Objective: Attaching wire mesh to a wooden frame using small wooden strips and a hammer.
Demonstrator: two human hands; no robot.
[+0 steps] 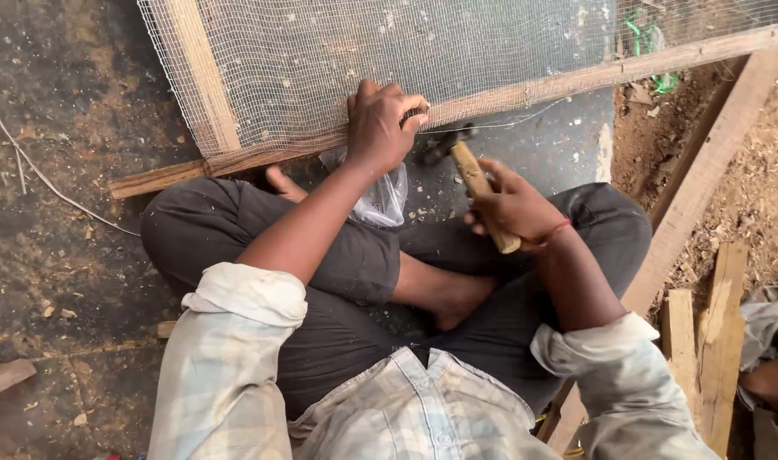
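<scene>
While the wire mesh (389, 51) lies stretched over its wooden frame (525, 92) in front of our crossed legs, we press our left hand (380, 126) down on the frame's near rail, fingers curled and pinching something too small to make out. Our right hand (512, 204) is wrapped tight around the hammer (474, 175), its dark head hanging just beside those fingertips. With so little room between them, we judge a crooked blow could catch a finger or tear the mesh.
</scene>
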